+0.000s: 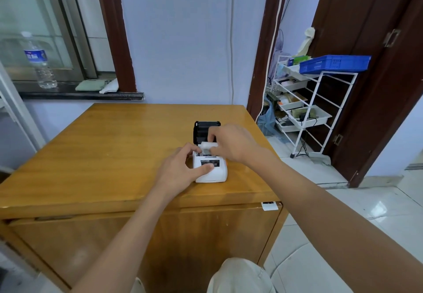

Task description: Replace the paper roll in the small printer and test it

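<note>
A small white printer sits near the front right of the wooden table, its black lid tipped open and standing upright at the back. My right hand pinches a white paper roll right over the open paper bay. My left hand grips the printer's body from the left, thumb pressed on its front label and fingers curled over the top left edge. The bay's inside is mostly hidden by my fingers.
A water bottle and folded cloths rest on the window sill behind the table. A white wire rack with trays and a blue basket stands to the right by a dark door. A small white label sticks out at the cabinet's front right corner.
</note>
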`<state>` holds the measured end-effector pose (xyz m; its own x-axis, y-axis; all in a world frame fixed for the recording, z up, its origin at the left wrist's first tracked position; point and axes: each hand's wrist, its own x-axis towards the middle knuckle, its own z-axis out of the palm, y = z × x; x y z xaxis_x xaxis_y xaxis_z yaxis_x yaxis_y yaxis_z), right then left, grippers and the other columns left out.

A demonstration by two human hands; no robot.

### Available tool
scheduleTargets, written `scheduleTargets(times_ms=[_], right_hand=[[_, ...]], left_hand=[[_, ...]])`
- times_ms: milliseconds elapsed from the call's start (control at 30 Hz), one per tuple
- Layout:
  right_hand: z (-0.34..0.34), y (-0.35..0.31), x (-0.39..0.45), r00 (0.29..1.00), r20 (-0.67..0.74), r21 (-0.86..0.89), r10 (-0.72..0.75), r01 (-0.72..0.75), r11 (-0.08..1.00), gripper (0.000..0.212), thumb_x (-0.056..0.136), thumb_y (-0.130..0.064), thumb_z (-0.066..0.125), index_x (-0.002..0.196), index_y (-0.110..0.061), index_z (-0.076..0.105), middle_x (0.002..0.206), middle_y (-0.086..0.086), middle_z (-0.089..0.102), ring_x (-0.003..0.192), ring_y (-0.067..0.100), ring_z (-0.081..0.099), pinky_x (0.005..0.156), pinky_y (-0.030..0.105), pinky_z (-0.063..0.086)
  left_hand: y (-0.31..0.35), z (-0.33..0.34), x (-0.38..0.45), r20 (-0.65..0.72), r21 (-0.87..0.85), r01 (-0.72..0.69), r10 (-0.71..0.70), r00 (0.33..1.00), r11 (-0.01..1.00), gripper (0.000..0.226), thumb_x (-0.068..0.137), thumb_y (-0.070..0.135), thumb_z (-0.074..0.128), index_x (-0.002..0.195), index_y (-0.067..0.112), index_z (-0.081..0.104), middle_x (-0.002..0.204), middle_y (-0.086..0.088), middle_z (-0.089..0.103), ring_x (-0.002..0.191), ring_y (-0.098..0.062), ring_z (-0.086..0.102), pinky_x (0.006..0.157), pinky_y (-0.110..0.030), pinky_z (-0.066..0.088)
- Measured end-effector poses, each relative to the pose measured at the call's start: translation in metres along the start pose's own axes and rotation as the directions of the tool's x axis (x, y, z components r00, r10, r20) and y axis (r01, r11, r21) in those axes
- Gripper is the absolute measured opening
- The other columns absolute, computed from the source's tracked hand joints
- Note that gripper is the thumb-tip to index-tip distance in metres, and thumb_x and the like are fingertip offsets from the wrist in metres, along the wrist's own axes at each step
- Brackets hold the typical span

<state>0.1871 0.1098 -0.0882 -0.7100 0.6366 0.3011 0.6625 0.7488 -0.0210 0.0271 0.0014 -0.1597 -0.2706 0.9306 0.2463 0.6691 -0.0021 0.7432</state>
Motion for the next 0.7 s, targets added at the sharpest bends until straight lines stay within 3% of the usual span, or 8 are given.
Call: scheduleTargets(times_ms=[100,233,333,433,600,700], right_hand=[[-0.007,0.005,-0.012,0.999,-0.01,0.041,0.031,-0.031,0.999,0.021,0.084,-0.036,0.068,0.103,-0.028,0.064,0.079,-0.011,0.061,0.077,0.016,0.06,0.051,0.028,0.034],[-0.008,0.018,-0.044,0.984,-0.069,0.129,0.162,-0.152,0.98,0.017,0.085,-0.041,0.066,0.1,-0.034,0.064,0.082,-0.011,0.07,0.077,0.012,0.065,0.062,0.032,0.052],[-0.001,0.025,-0.072,0.953,-0.057,0.292,0.298,-0.269,0.918,0.012,0.087,-0.043,0.067,0.095,-0.035,0.064,0.076,-0.013,0.069,0.073,0.003,0.062,0.06,0.031,0.051],[0.013,0.029,-0.093,0.912,-0.003,0.377,0.411,-0.38,0.845,0.011,0.085,-0.041,0.07,0.093,-0.034,0.066,0.063,-0.009,0.062,0.065,0.008,0.061,0.056,0.032,0.047],[0.026,0.036,-0.106,0.887,0.092,0.366,0.452,-0.453,0.813,0.014,0.086,-0.04,0.073,0.095,-0.032,0.066,0.06,-0.005,0.062,0.061,0.011,0.06,0.058,0.037,0.049],[0.023,0.045,-0.109,0.886,0.096,0.425,0.454,-0.449,0.786,0.018,0.083,-0.039,0.077,0.096,-0.033,0.066,0.063,-0.006,0.06,0.061,0.009,0.058,0.057,0.032,0.046]], left_hand=[[-0.001,0.001,0.001,-0.001,0.004,0.0,0.0,1.0,1.0,0.056,0.065,0.079,0.068,0.109,0.045,0.058,0.12,0.014,0.063,0.111,-0.012,0.059,0.093,-0.045,0.053],[-0.004,0.0,0.002,0.006,-0.003,0.0,0.0,1.0,1.0,0.058,0.065,0.08,0.067,0.111,0.047,0.059,0.119,0.016,0.064,0.112,-0.011,0.06,0.095,-0.045,0.053],[-0.004,0.0,0.002,0.024,0.001,-0.006,0.006,1.0,1.0,0.061,0.065,0.082,0.065,0.116,0.049,0.061,0.118,0.016,0.062,0.114,-0.012,0.058,0.097,-0.044,0.052],[-0.006,0.0,0.004,0.045,0.033,0.006,-0.007,0.999,0.999,0.069,0.064,0.087,0.059,0.122,0.05,0.062,0.122,0.016,0.059,0.118,-0.016,0.055,0.1,-0.044,0.05],[-0.008,0.001,0.006,0.054,0.042,0.018,-0.02,0.998,0.999,0.073,0.065,0.089,0.057,0.126,0.049,0.061,0.128,0.017,0.056,0.121,-0.018,0.054,0.103,-0.045,0.047],[-0.009,0.002,0.006,0.045,0.034,0.022,-0.024,0.999,0.999,0.072,0.065,0.089,0.058,0.125,0.049,0.062,0.127,0.018,0.057,0.12,-0.018,0.054,0.103,-0.045,0.047]])
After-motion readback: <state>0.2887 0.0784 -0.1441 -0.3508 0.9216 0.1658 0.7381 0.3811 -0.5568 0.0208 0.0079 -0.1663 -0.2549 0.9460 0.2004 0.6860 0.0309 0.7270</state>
